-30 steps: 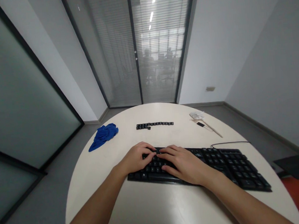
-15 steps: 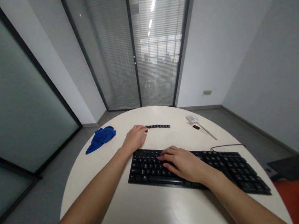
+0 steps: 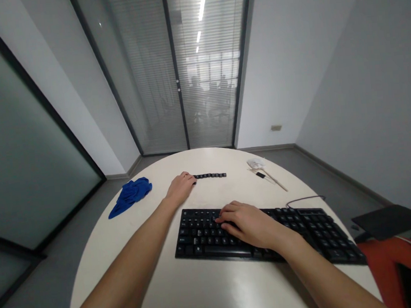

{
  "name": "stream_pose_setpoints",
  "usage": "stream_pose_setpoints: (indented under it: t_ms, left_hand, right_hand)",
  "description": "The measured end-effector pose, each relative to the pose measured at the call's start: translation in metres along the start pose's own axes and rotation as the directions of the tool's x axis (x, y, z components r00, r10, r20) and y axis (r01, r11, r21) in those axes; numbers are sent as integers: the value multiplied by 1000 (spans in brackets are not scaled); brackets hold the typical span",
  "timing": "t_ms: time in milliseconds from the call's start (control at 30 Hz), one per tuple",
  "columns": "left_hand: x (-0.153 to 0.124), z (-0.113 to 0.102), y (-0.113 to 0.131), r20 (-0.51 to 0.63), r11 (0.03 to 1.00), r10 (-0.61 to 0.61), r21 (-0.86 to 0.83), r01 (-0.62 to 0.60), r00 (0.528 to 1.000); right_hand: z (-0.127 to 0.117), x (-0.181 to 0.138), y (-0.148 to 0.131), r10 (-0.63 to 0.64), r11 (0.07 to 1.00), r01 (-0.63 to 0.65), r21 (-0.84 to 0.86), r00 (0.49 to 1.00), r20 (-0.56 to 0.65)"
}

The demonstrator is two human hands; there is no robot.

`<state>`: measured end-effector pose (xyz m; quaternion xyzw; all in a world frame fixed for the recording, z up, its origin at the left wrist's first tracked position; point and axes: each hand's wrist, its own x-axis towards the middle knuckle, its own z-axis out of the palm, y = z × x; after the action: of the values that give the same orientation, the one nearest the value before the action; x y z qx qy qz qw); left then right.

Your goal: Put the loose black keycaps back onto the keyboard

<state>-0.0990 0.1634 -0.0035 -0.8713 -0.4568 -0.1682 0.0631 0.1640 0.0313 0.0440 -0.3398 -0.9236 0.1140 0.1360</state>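
My left hand [image 3: 181, 188] is at the left end of a row of small black keycaps [image 3: 210, 176] on the far part of the table. Its fingers and thumb are closed together around a dark keycap [image 3: 194, 182], only partly visible. A full-size black keyboard [image 3: 213, 253] lies in front of me, with a few lighter spots among its left keys where caps seem to be off. Over the keyboard's middle rests my right hand [image 3: 244, 222], fingers bent and apart from the thumb, fingertips touching the keys. I see nothing held in it.
A crumpled blue cloth [image 3: 132, 196] lies on the round white table [image 3: 159, 290] at left. Far right are a clear plastic bag [image 3: 256, 163], a thin stick [image 3: 276, 180] and a small black piece [image 3: 260, 175]. The keyboard cable [image 3: 305, 198] curls behind. A red chair [image 3: 380, 259] stands right.
The view has turned slightly right. My left thumb has drawn in toward the fingers by the keycap row. My right hand stays at the same keys.
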Motion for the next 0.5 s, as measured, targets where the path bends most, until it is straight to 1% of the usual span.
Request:
stream_pose_setpoints:
  t_ms: [100,200,300,400,433,500]
  left_hand:
    - [-2,-3,3,-8,1000,8,-15,-8,1000]
    - [-5,-8,13,-25,999,8,-45,-9,1000]
    - [-10,-14,30,-68,996,-19,-88,13,997]
    - [-24,-19,52,-106,990,-47,-141,32,993]
    - [-30,-21,60,-125,984,-72,-173,49,990]
    - [-45,-23,73,-165,921,-168,-379,95,972]
  right_hand:
    - [1,0,2,-1,1000,1,-2,1000,-1]
    - [1,2,3,-3,1000,3,-6,1000,-2]
    - [1,3,2,-6,1000,6,-13,1000,7]
    - [2,3,2,-6,1000,7,-20,1000,12]
    - [2,3,2,-6,1000,7,-23,1000,10]
    - [3,3,3,-8,1000,8,-30,1000,2]
